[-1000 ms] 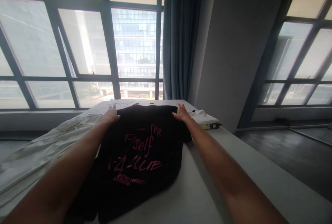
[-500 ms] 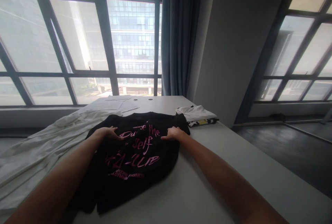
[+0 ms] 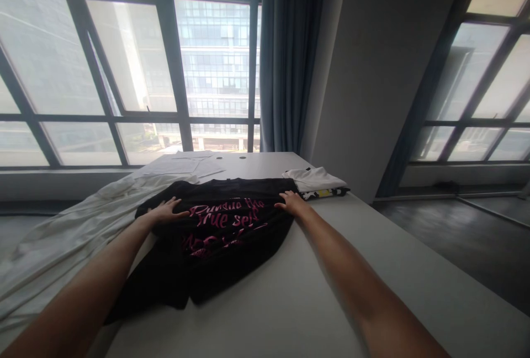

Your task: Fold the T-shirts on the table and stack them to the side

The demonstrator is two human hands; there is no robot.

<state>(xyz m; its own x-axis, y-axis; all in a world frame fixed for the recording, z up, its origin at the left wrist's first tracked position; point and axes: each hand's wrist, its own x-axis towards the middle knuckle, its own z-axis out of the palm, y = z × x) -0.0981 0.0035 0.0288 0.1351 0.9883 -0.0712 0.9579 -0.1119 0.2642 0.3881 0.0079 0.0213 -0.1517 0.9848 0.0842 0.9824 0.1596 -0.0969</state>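
A black T-shirt (image 3: pixel 232 264) with pink lettering lies on the white table (image 3: pixel 323 303), its upper part spread wide and its lower part creased. My left hand (image 3: pixel 164 212) rests on the shirt's left side, fingers spread out over the cloth. On the opposite side, my right hand (image 3: pixel 292 203) lies palm down near the shoulder, its fingers also apart. Neither hand grips the fabric. The lower left of the shirt bunches into a dark fold beside my left forearm.
Folded clothes, a white garment (image 3: pixel 317 179) over a patterned one (image 3: pixel 327 193), sit just beyond my right hand. Crumpled white cloth (image 3: pixel 83 236) covers the table's left side. Paper sheets (image 3: pixel 178 166) lie at the back. A blue curtain (image 3: pixel 285 59) hangs by the window.
My hands have moved outward from each other and their fingers have spread. The shirt's top is flatter and its lettering straighter, while the lower hem has shifted away from me.
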